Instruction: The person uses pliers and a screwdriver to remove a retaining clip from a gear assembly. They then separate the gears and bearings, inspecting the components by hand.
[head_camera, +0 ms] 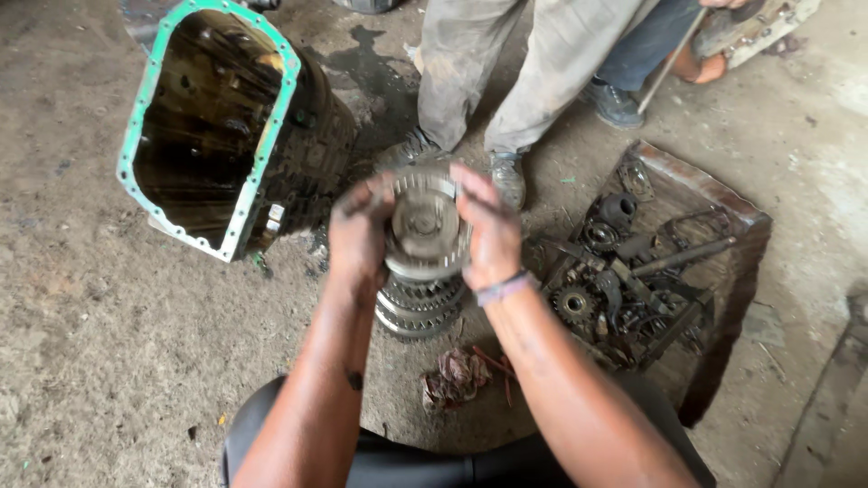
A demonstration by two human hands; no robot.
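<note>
Grey, oily steel fills the middle of the view: one round toothed gear drum (423, 226) is held up above the concrete floor (81, 334), clamped between both hands. The left hand (360, 237) presses its fingers against the drum's rim at 9 o'clock, and the right hand (488, 230), with one band at the wrist, grips the rim at 3 o'clock. Directly under the drum, at 6 o'clock, one stack of ring-shaped plates (418, 307) sits on the floor. A crumpled rag (454, 375) lies just beyond it, lower still. At 10 o'clock from the hands lies one open gearbox housing (298, 154) with a green-edged flange. At 3 o'clock one rusty metal tray (723, 203) holds many gears, shafts and small parts, too jumbled to count. At 12 o'clock stand two legs of another person (506, 63) in grey trousers.
</note>
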